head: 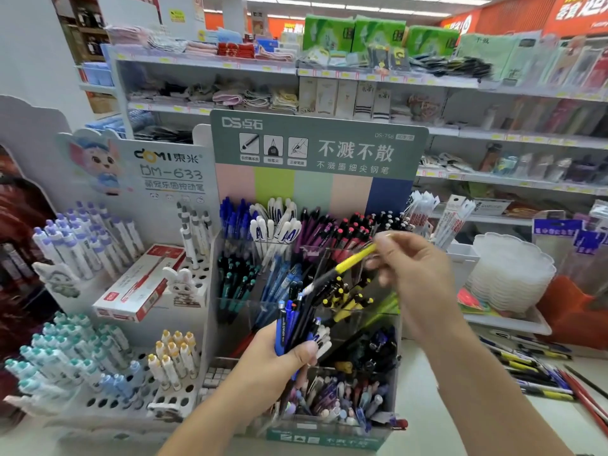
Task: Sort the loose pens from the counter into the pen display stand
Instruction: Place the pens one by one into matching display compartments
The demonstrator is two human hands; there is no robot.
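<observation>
Over the stand, right hand (418,271): pinches the yellow-and-black pen (342,271) by its top end, tip slanting down toward the compartment of yellow-capped pens (345,299).
Left hand (286,353): fist wrapped round a bundle of pens (297,324), mostly blue and dark, held against the pen display stand (306,324).
Slip risk: the pinch is high on the barrel, so the tip could swing and drop into the neighbouring blue section.
Bundle risk: a loosened fist would spill pens into the lower bins.
Edges: clear compartment walls seem thin, though blur hides them.
Room: crowded left by the white pen rack (108,324); open worktop (444,406) right, where loose pens (533,370) wait.
</observation>
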